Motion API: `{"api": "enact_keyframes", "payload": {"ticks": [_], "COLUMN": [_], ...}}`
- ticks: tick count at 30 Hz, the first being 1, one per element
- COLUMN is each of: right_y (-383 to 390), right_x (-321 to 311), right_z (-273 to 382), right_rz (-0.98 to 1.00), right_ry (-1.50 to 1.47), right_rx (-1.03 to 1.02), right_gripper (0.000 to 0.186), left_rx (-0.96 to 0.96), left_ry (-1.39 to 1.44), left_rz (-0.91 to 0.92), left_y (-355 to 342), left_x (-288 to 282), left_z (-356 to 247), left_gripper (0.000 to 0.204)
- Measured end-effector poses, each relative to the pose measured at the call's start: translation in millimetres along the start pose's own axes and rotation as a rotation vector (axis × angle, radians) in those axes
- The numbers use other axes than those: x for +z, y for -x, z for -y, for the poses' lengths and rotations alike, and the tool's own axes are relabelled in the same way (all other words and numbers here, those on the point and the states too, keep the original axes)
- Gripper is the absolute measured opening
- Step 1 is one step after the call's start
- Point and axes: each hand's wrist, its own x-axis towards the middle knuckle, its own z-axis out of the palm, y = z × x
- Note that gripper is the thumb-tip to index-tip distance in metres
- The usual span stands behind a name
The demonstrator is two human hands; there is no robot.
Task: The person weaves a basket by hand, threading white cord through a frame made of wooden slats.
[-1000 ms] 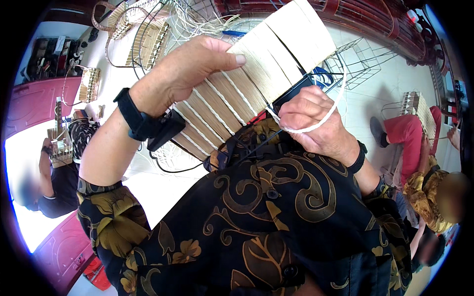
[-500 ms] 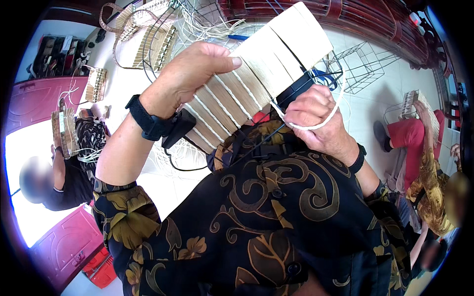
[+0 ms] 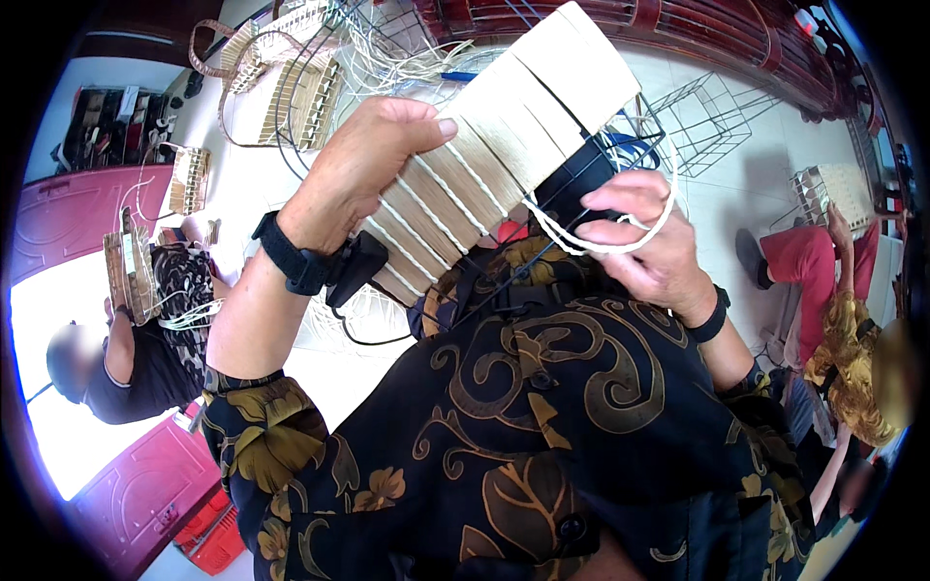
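My left hand grips a basket side of flat pale wooden strips, with its thumb on the upper face. White twisted cord crosses the strips in several rows, binding them to a black wire frame. My right hand is beside the lower right edge of the strips, its fingers loosened and apart. A loop of loose white cord runs from that edge across these fingers and curves upward; no firm grip on it shows. The underside of the frame is hidden.
Woven baskets and loose white cords lie on the floor at the far left. A bare wire frame lies beyond my right hand, before dark red wooden furniture. People sit at both sides, holding similar pieces.
My right hand has gone from a tight fist by the strips to loosened fingers, slightly right and lower. The strips have shifted slightly left in my left hand's hold.
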Motion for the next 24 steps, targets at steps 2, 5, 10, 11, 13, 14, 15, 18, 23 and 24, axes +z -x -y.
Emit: {"api": "enact_keyframes", "payload": {"ticks": [2,5,10,11,13,14,15,18,23,24], "right_y": [11,17,11,14,17,16,12,1,-10,-10], "right_x": [-10,-13,-8,-6,3,8,13,15,7,8], "right_z": [-6,-6,-4,-6,-9,-9,-7,11,9,9], "right_rz": [-0.019,-0.018,-0.046,-0.058,-0.106,-0.143,-0.181,-0.186,-0.002,-0.023], "right_ry": [-0.015,-0.126,-0.336,-0.368,-0.458,-0.512,-0.567,-0.566,-0.037,0.028], "right_rx": [0.032,0.087,0.131,0.148,0.186,0.206,0.223,0.415,0.258,0.207], "right_gripper": [0.031,0.032,0.038,0.039,0.044,0.047,0.051,0.065,0.025,0.019], "left_rx": [-0.016,-0.002,0.056,0.056,0.055,0.057,0.058,0.050,0.075,0.060], "left_ry": [0.019,0.022,0.199,0.195,0.181,0.176,0.171,0.162,0.143,0.113], "left_rz": [0.001,0.027,0.090,0.099,0.108,0.111,0.113,0.131,0.121,0.118], "left_y": [-1,-3,-2,-3,-2,-2,-1,-4,-7,-8], "left_x": [-1,0,6,5,4,4,5,4,2,2], "left_z": [0,-4,-6,-6,-9,-10,-11,-10,-3,-4], "left_gripper": [0.017,0.017,0.016,0.016,0.014,0.013,0.013,0.011,0.011,0.011]}}
